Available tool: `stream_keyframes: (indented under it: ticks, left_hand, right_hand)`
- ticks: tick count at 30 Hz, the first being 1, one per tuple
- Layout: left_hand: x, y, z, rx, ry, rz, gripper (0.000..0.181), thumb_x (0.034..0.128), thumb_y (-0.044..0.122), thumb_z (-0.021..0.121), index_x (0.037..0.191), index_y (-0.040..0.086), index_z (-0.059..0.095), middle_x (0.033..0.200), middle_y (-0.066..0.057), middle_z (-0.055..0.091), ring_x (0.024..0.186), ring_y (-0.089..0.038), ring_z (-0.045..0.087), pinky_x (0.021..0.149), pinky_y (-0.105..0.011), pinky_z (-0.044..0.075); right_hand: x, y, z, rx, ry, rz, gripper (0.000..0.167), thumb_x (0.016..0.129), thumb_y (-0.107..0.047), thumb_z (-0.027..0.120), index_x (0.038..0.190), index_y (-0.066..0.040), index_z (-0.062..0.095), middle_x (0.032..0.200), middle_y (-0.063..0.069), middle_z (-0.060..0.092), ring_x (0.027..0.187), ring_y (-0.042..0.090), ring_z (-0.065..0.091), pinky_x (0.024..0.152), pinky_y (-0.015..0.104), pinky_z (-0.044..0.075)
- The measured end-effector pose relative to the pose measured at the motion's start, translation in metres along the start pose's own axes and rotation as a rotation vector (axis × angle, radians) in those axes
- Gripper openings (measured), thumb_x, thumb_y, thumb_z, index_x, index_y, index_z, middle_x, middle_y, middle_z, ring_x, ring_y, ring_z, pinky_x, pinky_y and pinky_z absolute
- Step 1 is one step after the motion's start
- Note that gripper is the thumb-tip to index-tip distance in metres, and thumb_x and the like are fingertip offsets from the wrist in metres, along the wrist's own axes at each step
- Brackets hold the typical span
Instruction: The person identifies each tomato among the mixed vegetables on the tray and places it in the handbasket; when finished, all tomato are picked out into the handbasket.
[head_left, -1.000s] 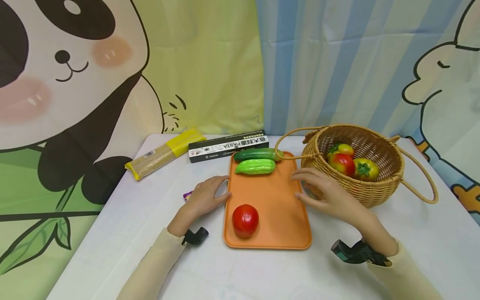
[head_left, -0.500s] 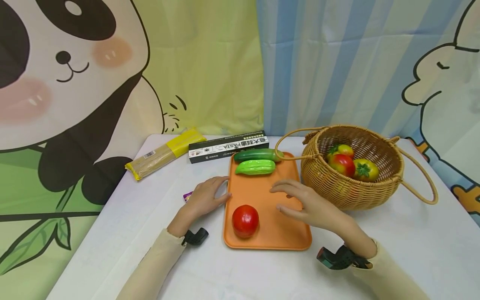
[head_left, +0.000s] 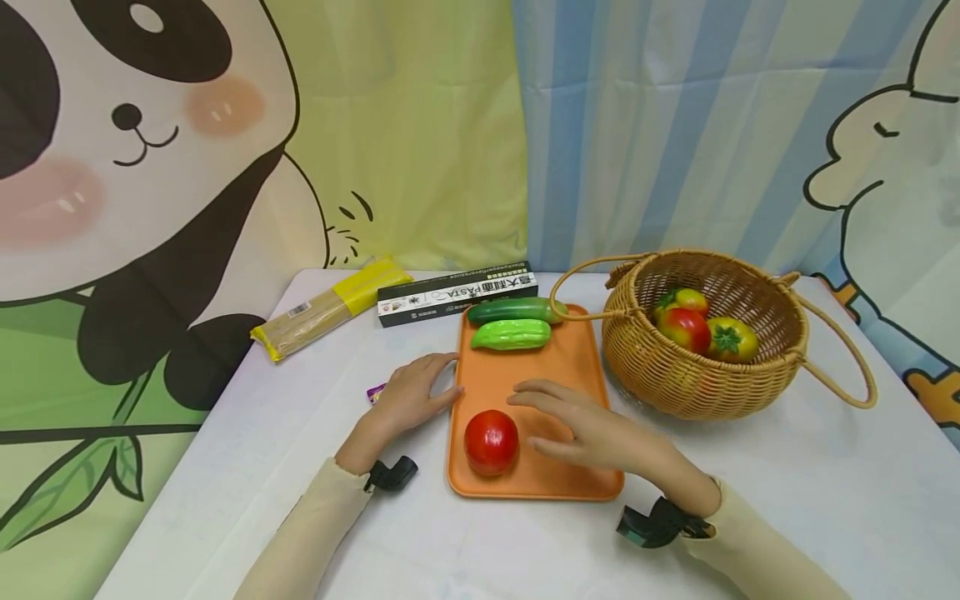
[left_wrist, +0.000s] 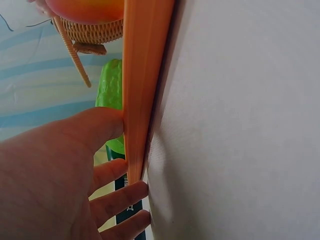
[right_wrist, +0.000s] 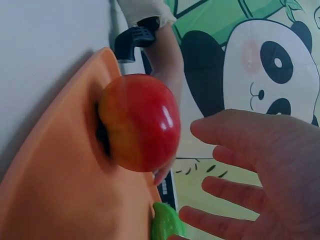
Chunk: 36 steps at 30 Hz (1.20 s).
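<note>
A round red toy fruit (head_left: 491, 442), yellowish on one side in the right wrist view and looking like a tomato or an apple, sits at the near left of an orange tray (head_left: 573, 483). My right hand (head_left: 592, 427) hovers over the tray to the right of the fruit, fingers spread and apart from it. On the tray's left rim rests my left hand (head_left: 408, 396), its thumb and fingertips touching the edge (left_wrist: 142, 75). A light green bumpy vegetable (head_left: 512, 334) lies at the far end of the tray, beside a dark green cucumber or zucchini (head_left: 516, 311).
A wicker basket (head_left: 690, 392) with red and yellow tomatoes (head_left: 685, 329) stands right of the tray, one handle reaching over the tray's far corner. A black-and-white pasta box (head_left: 456, 293) and a bag of noodles (head_left: 330, 307) lie behind. A small purple wrapper (head_left: 374, 392) shows beside my left hand.
My right hand has moved left and nearer to me, from the tray's right edge by the basket to beside the red fruit. My left hand has stayed at the tray's edge.
</note>
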<state>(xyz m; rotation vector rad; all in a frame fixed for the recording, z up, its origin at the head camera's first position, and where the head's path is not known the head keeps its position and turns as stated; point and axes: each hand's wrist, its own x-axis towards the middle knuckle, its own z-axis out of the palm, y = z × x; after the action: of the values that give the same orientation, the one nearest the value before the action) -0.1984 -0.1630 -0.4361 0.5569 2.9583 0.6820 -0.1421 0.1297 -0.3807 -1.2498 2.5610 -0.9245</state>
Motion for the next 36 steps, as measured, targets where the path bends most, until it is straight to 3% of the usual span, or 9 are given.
stream_keyframes:
  ticks: [9,13,19,27,36]
  left_hand:
    - [0.000,0.000,0.001,0.002,-0.008,-0.005,0.059,0.0953,0.044,0.058,0.146,0.016,0.045,0.147,-0.009,0.048,0.137,-0.030,0.041,0.111,-0.056,0.031]
    - [0.000,0.001,0.001,0.004,-0.005,-0.002,0.059,0.0954,0.044,0.058,0.146,0.016,0.045,0.147,-0.009,0.048,0.137,-0.031,0.041,0.111,-0.057,0.031]
    - [0.000,0.001,0.000,0.014,0.001,0.005,0.059,0.0955,0.044,0.058,0.146,0.015,0.045,0.146,-0.010,0.048,0.137,-0.031,0.042,0.110,-0.057,0.032]
    - [0.000,0.001,0.001,0.003,-0.008,0.000,0.060,0.0953,0.045,0.058,0.146,0.016,0.045,0.147,-0.009,0.048,0.137,-0.030,0.041,0.111,-0.056,0.031]
    - [-0.002,0.001,0.000,0.002,0.002,0.010,0.059,0.0956,0.043,0.058,0.146,0.015,0.045,0.146,-0.010,0.049,0.137,-0.031,0.042,0.110,-0.056,0.032]
  right_hand:
    - [0.011,0.001,0.017,-0.006,-0.073,-0.071,0.056,0.094,-0.030,0.065,0.145,-0.018,0.044,0.150,0.010,0.038,0.136,0.027,0.040,0.110,0.048,0.038]
    - [0.016,0.002,0.026,0.026,-0.067,-0.035,0.056,0.094,-0.033,0.065,0.145,-0.020,0.045,0.148,0.006,0.039,0.135,0.023,0.042,0.110,0.043,0.039]
    - [0.021,0.003,0.037,0.067,-0.093,0.028,0.055,0.092,-0.048,0.062,0.143,-0.034,0.047,0.150,0.003,0.038,0.134,0.022,0.041,0.102,0.042,0.047]
    - [0.023,0.002,0.042,0.121,-0.098,0.018,0.056,0.084,-0.035,0.078,0.134,-0.029,0.053,0.143,0.004,0.041,0.126,0.020,0.046,0.101,0.038,0.048]
    - [0.019,0.003,0.041,0.123,-0.067,0.032,0.055,0.084,-0.036,0.077,0.133,-0.030,0.053,0.142,0.003,0.041,0.121,0.020,0.050,0.099,0.038,0.049]
